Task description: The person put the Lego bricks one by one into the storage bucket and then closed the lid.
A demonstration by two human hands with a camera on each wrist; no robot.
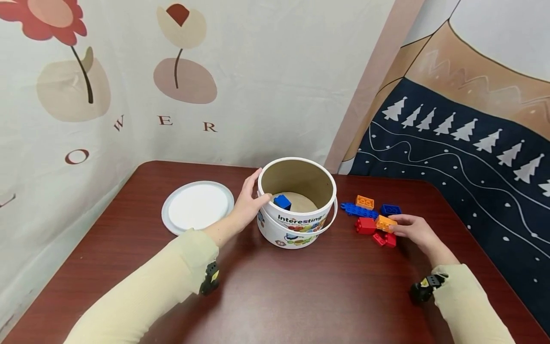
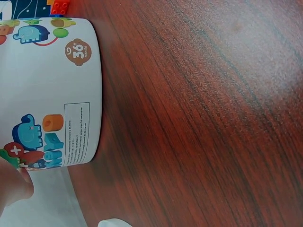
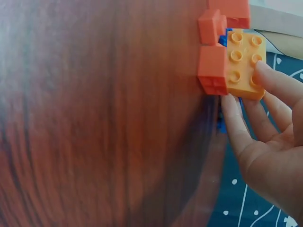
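Observation:
A white bucket with printed pictures stands upright on the table, its swing handle hanging at the front right. My left hand holds it at the left side of the rim, thumb at the near edge and fingers along the outer wall. Inside lies a blue block. My right hand pinches an orange toy brick between thumb and fingers, over the block pile. Close by are a red brick, smaller red pieces, a long blue piece, another orange brick and a dark blue brick.
A round white lid lies flat to the left of the bucket. Behind the brown table hang a flower-printed cloth and a dark blue tree-printed cloth, close to the table's back and right edges.

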